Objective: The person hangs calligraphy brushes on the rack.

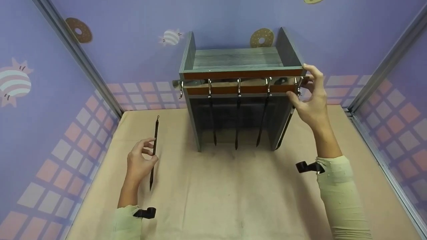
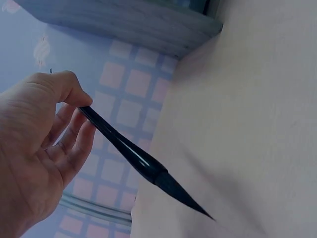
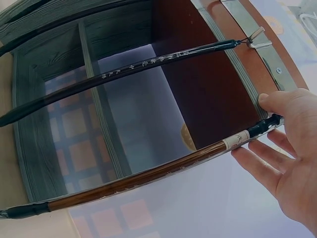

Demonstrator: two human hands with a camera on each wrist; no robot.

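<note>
Head view: left hand (image 1: 138,165) pinches black brush (image 1: 153,151), left of rack (image 1: 240,71). Right hand (image 1: 312,96), fingers loosely spread, thumb and fingertips grip brown brush (image 3: 148,176) at rack's right-end hook.

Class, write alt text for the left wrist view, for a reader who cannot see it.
A left hand pinches a black calligraphy brush between thumb and fingers, its pointed tip angled down over a beige tabletop. A grey wooden rack and a purple checked wall lie behind.

We count five brushes: four hanging (image 1: 237,113) on one rack (image 1: 240,70), one more (image 1: 154,150) off it. Five hooks (image 1: 239,83), two hands (image 1: 140,163).
</note>
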